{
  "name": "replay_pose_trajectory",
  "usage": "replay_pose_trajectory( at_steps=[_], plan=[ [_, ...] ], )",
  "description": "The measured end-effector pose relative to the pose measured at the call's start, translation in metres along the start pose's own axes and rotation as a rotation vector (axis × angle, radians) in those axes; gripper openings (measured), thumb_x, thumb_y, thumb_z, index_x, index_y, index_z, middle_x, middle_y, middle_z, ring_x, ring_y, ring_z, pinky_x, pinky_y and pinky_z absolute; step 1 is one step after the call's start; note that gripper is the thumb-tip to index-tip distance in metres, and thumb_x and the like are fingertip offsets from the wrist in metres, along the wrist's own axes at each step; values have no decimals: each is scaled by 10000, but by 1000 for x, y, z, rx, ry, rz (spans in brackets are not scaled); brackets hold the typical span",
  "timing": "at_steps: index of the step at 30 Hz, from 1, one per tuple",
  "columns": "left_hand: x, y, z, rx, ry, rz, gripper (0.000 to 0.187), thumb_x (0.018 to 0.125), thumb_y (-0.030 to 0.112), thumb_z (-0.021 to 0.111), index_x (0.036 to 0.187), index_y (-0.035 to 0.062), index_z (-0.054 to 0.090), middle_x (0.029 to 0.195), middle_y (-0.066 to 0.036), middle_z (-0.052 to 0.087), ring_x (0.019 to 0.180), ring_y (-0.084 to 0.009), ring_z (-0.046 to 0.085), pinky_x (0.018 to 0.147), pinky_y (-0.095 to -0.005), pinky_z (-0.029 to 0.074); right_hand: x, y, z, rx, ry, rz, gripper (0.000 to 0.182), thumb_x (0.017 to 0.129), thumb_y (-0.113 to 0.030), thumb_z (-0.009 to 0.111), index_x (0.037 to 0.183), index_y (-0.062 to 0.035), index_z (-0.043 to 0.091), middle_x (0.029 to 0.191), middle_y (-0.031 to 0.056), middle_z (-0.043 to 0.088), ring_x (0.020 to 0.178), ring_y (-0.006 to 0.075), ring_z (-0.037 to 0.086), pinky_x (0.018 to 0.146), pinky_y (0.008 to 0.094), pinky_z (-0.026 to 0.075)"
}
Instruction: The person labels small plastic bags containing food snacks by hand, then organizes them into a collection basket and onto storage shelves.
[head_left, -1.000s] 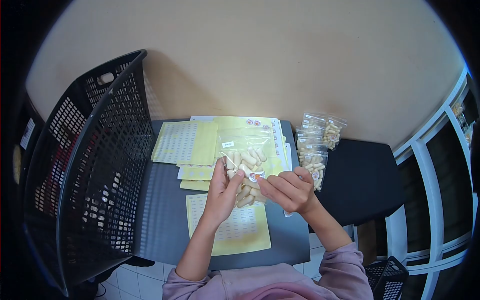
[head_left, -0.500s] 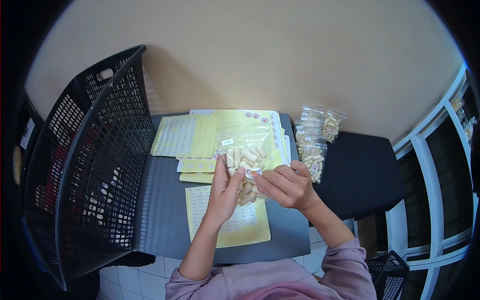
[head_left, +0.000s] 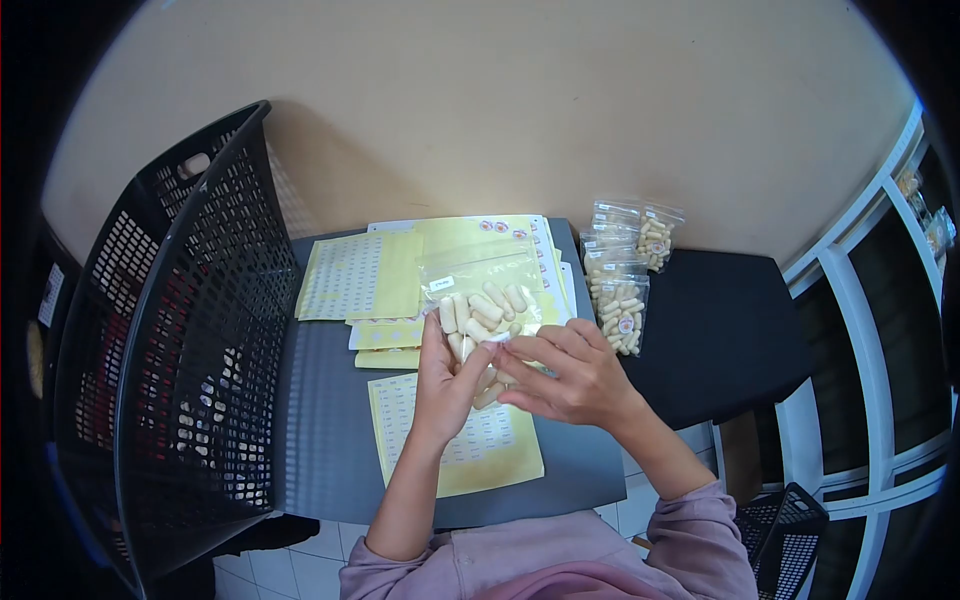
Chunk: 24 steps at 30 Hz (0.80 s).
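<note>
A clear zip bag of pale capsules (head_left: 487,308) hangs over the yellow sheets, with a small white label near its top left. My left hand (head_left: 444,385) grips the bag's left side, thumb on its front. On the right, my right hand (head_left: 570,375) touches the front of the bag around a round sticker, its fingers bent and apart; the sticker is mostly covered by the fingers. Beneath the bag lies a yellow printed sheet (head_left: 500,472), and behind it are more yellow sheets (head_left: 400,272), some bearing round stickers.
A tall black perforated basket (head_left: 200,330) stands at the left of the grey table (head_left: 330,440). Filled capsule bags (head_left: 622,312) overlap at the right, beside a black surface (head_left: 715,335). A smaller black basket (head_left: 785,540) sits low at the right, near white rails.
My right hand's fingers have spread across the bag's front and now cover most of the round sticker. The view has shifted slightly.
</note>
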<state>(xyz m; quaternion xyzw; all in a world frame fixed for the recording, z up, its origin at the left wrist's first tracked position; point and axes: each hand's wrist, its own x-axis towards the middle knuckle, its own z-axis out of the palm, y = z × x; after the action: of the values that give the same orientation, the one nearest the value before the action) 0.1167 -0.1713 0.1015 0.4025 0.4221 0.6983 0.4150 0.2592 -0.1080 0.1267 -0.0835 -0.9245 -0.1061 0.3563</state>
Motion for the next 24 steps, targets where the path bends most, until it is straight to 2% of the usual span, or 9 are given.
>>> replay_pose_trajectory(
  at_steps=[7, 9, 10, 12, 15, 20, 22, 23, 24],
  plan=[
    [3, -10, 8, 5, 7, -25, 327, 851, 77, 481, 1142, 1, 355, 1055, -91, 494, 961, -108, 493, 799, -240, 418, -18, -8, -2, 82, 13, 130, 390, 676, -358, 656, 985, -129, 594, 982, 7, 522, 880, 173, 482, 756, 311, 357],
    [3, -9, 10, -17, -21, -32, 333, 851, 83, 484, 1146, -1, 353, 1061, -93, 492, 962, -111, 494, 796, -241, 421, -15, -14, -6, 104, 2, 297, 445, 672, -415, 646, 1038, -167, 589, 1130, 67, 456, 1042, 246, 401, 859, 361, 316],
    [1, -9, 11, -36, -34, -35, 340, 852, 89, 487, 1149, -4, 352, 1067, -95, 490, 962, -113, 495, 793, -241, 424, -16, -15, -9, 98, -2, 312, 445, 672, -415, 646, 1038, -167, 589, 1130, 67, 456, 1042, 246, 401, 859, 361, 316],
    [0, -6, 14, -33, -55, -51, 346, 853, 94, 487, 1154, -6, 349, 1072, -99, 488, 964, -117, 495, 795, -242, 424, -15, -14, -13, 62, -54, 463, 464, 685, -463, 616, 1073, -209, 584, 1274, 119, 335, 1169, 312, 251, 954, 405, 232],
    [-3, -3, 15, -4, -107, -65, 365, 858, 109, 483, 1169, -11, 334, 1089, -111, 477, 983, -133, 492, 808, -243, 421, -21, -12, -20, 78, -118, 487, 462, 699, -484, 592, 1086, -233, 582, 1343, 143, 237, 1206, 341, 166, 992, 414, 187],
    [-9, -8, 19, -4, -239, -68, 487, 798, 11, 511, 1213, -10, 257, 1117, -122, 456, 1018, -154, 482, 834, -257, 418, -33, -15, -29, 58, -156, 572, 370, 748, -412, 572, 1058, -213, 602, 1347, 167, 225, 1215, 359, 162, 999, 419, 164],
    [-10, -9, 19, -37, -289, -142, 513, 782, -9, 513, 1219, -6, 244, 1123, -123, 451, 1020, -153, 479, 836, -259, 419, -39, -18, -31, 115, -101, 615, 428, 755, -284, 591, 1161, -166, 522, 1324, 184, 253, 1200, 344, 235, 976, 412, 232],
    [-11, -11, 20, -64, -320, -210, 540, 767, -28, 515, 1225, -2, 230, 1130, -124, 446, 1021, -153, 477, 838, -261, 419, -39, -22, -31, 102, -101, 631, 428, 755, -284, 591, 1161, -166, 522, 1324, 184, 253, 1200, 344, 235, 976, 412, 232],
    [-12, -13, 22, -69, -339, -220, 540, 767, -28, 515, 1225, -2, 230, 1130, -124, 446, 1021, -153, 477, 838, -261, 419, -37, -29, -27, 322, 115, 823, 510, 744, -216, 601, 1221, -132, 440, 1308, 183, 273, 1184, 324, 279, 945, 404, 282]
  ],
)
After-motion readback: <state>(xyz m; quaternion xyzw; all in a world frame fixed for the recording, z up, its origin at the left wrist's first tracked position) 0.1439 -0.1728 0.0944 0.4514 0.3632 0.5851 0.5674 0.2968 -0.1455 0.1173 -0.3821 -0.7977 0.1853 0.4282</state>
